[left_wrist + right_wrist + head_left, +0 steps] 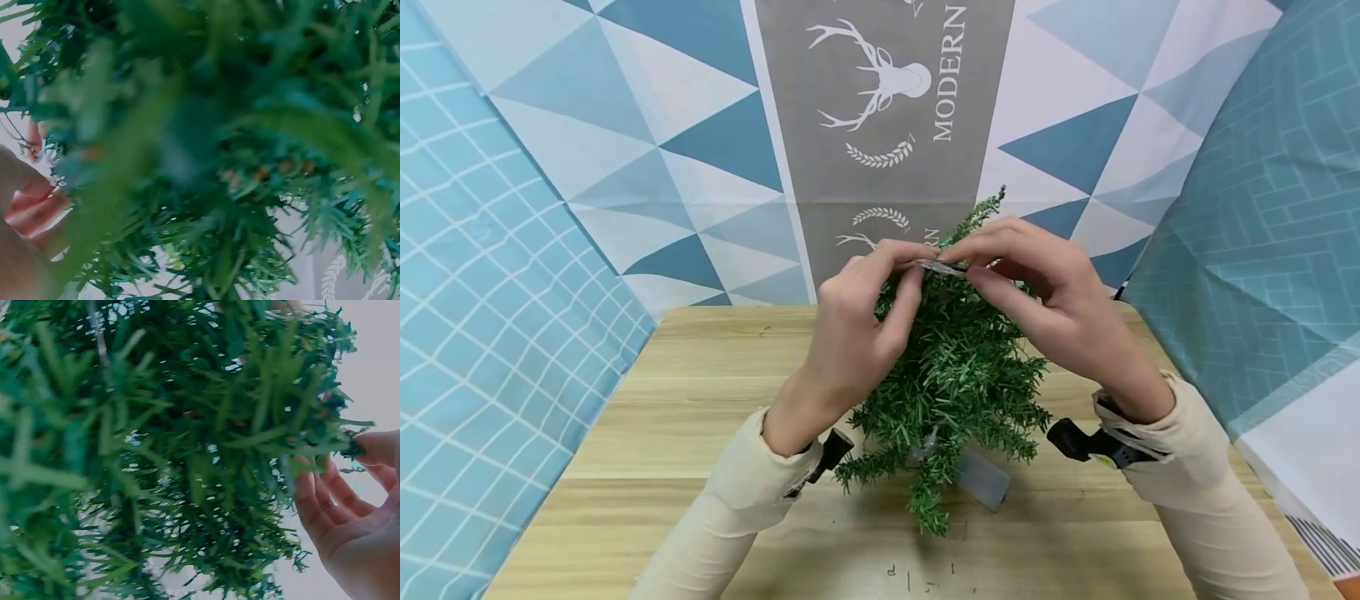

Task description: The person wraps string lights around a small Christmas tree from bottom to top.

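Observation:
A small green artificial Christmas tree [958,375] stands on the wooden table between my forearms. Near its top, my left hand [865,312] and right hand [1052,296] meet, fingertips almost touching. Thumb and fingers of both pinch a thin, shiny, clear-and-silver strip [943,267]; its exact kind I cannot tell. In the left wrist view, blurred green needles [237,231] fill most of the picture and partly cover the fingers at the left edge. The right wrist view has my right hand's curled fingers beside the branches [206,506], with a thin pale strand [99,334] at upper left.
A flat grey box [983,479] lies on the table [715,417] by the tree's base, partly under branches. Clear material [928,442] shows among the lower branches. Behind the table hangs a patterned cloth [880,167] with a deer print; blue cloths flank both sides.

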### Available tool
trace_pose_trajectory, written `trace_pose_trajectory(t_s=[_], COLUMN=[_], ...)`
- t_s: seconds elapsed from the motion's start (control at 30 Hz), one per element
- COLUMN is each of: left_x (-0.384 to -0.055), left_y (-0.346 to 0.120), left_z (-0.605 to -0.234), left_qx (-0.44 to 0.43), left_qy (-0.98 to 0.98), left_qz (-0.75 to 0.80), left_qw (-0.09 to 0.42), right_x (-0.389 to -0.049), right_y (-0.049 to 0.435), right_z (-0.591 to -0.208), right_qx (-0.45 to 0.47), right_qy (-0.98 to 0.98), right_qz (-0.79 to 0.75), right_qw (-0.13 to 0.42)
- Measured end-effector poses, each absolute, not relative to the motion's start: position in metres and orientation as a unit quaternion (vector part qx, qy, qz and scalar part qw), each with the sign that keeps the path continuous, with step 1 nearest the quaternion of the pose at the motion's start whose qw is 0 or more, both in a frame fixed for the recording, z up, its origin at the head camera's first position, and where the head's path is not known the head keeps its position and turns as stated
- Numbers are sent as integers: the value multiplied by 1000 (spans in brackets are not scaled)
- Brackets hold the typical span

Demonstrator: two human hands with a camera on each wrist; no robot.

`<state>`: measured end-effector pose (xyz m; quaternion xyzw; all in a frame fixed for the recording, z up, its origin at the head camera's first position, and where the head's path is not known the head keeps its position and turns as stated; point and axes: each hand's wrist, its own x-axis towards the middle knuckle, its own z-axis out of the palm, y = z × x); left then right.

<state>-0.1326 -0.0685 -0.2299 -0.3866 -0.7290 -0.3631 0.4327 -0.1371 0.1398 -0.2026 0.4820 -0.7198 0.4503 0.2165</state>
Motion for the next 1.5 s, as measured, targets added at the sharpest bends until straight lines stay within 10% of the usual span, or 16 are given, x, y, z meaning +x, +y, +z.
trace_pose_trajectory(t_s=[0.63, 1.03, 1.27, 1.5], left_x=[-127, -93, -92, -104], left_y=[-85, -130, -182, -209], left_z=[-238, -271, -320, -387], left_qx=[-359, -299, -218, -177], left_qy=[-712, -762, -820, -888], left_qz=[-426, -403, -428, -413], left_qw=[427, 410, 311, 98], right_x=[-126, -109, -116, -127], right_y=[129, 174, 219, 231], right_z=[-223, -264, -319, -383], right_qx=[493, 431, 256, 198], right_qy=[-693, -682, -791, -880], right_qz=[387, 477, 502, 431], right_qw=[356, 349, 237, 35])
